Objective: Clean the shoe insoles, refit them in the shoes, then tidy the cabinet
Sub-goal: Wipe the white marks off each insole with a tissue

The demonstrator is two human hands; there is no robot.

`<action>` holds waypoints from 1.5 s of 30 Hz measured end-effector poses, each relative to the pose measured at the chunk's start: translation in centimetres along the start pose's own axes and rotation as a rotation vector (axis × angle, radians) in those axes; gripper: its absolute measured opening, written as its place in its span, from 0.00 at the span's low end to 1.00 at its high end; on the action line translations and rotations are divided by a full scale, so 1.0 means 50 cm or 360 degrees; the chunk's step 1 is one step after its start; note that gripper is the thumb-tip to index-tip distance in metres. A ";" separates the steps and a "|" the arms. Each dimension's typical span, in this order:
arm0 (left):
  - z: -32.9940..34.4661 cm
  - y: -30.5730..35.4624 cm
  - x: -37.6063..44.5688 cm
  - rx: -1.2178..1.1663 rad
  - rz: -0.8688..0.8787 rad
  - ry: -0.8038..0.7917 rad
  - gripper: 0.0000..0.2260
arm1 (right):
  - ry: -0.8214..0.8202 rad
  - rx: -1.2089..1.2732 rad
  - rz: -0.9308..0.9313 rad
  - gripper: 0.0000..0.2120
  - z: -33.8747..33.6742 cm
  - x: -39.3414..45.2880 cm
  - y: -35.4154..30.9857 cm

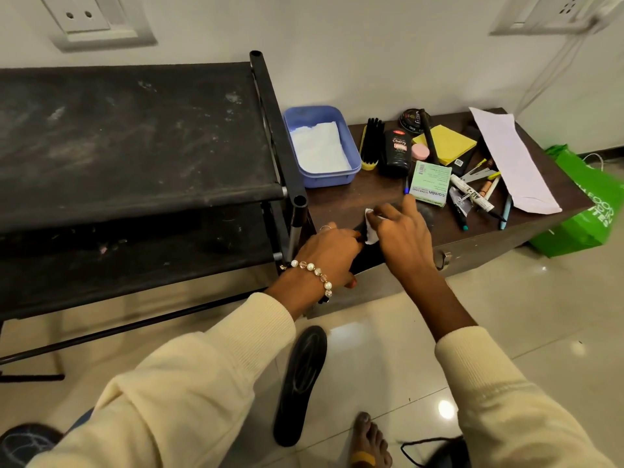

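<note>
A black insole (366, 255) lies on the front of the dark brown cabinet top (341, 201), mostly hidden under my hands. My left hand (329, 256), with a bead bracelet, grips its near end. My right hand (401, 236) pinches a white tissue (370, 228) and presses it on the insole. A second black insole (300, 383) lies on the tiled floor between my arms. A dark shoe (25, 442) shows at the bottom left corner, partly cut off.
A black shoe rack (135, 136) stands to the left. On the cabinet are a blue tub (320, 143) with tissues, a brush (371, 143), a polish bottle (397, 152), a polish tin, yellow notes, a green box (432, 184), pens and paper. A green bag (584, 211) sits to the right.
</note>
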State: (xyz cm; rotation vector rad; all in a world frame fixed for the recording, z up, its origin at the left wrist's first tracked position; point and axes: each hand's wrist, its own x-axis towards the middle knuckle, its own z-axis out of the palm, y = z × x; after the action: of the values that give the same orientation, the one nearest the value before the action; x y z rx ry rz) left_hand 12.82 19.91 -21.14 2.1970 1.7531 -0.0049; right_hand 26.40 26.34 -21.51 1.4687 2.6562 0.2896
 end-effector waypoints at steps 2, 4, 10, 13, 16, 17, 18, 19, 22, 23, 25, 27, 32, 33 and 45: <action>-0.001 0.000 0.001 0.0074 0.0018 -0.0041 0.30 | -0.0049 -0.0007 0.0137 0.16 -0.006 -0.001 0.018; -0.002 -0.002 0.001 0.0108 0.0025 -0.0059 0.30 | -0.0084 -0.0015 0.0254 0.19 -0.008 -0.008 0.037; 0.000 -0.002 0.003 0.0045 -0.0013 -0.0039 0.29 | -0.0029 0.0051 0.0058 0.18 -0.012 -0.031 -0.006; 0.001 0.001 0.004 0.0026 -0.0017 -0.0025 0.28 | -0.0013 0.0048 -0.0006 0.17 -0.011 -0.023 -0.008; -0.001 -0.002 0.003 0.0107 0.0024 -0.0051 0.30 | -0.0045 0.0042 0.0202 0.16 -0.013 -0.023 0.027; -0.002 -0.003 0.003 0.0119 0.0030 -0.0061 0.30 | -0.0048 0.0029 0.0269 0.15 -0.014 -0.028 0.035; -0.002 -0.004 0.003 0.0118 0.0030 -0.0067 0.30 | -0.0039 0.0012 0.0304 0.15 -0.015 -0.034 0.035; -0.002 -0.004 0.003 0.0113 0.0025 -0.0073 0.31 | -0.0033 0.0017 0.0302 0.14 -0.017 -0.040 0.029; -0.001 -0.002 0.004 0.0078 -0.0001 -0.0065 0.29 | -0.0063 0.0045 0.0119 0.12 -0.020 -0.052 -0.006; -0.001 -0.001 0.004 0.0068 -0.0011 -0.0054 0.29 | -0.0061 0.0026 0.0037 0.12 -0.018 -0.053 -0.011; -0.001 0.001 0.003 0.0074 -0.0014 -0.0040 0.28 | -0.0072 -0.0030 -0.0007 0.14 -0.019 -0.051 -0.008; -0.001 0.001 0.002 0.0110 0.0009 -0.0036 0.29 | -0.0096 -0.0032 0.0095 0.18 -0.023 -0.051 0.013; -0.004 -0.001 0.000 0.0147 0.0031 -0.0055 0.31 | -0.0107 -0.0054 0.0239 0.18 -0.027 -0.068 0.032; -0.004 -0.001 0.001 0.0143 0.0026 -0.0051 0.31 | -0.0102 -0.0009 0.0201 0.17 -0.028 -0.069 0.020; -0.009 0.003 -0.004 0.0157 0.0002 -0.0072 0.30 | -0.0063 -0.0012 0.0197 0.14 -0.025 -0.083 0.023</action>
State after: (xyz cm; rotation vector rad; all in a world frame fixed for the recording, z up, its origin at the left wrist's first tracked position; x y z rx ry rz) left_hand 12.84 19.83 -20.62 2.2483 1.7623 -0.1427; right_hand 29.37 23.28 -20.08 1.6219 2.5359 0.2760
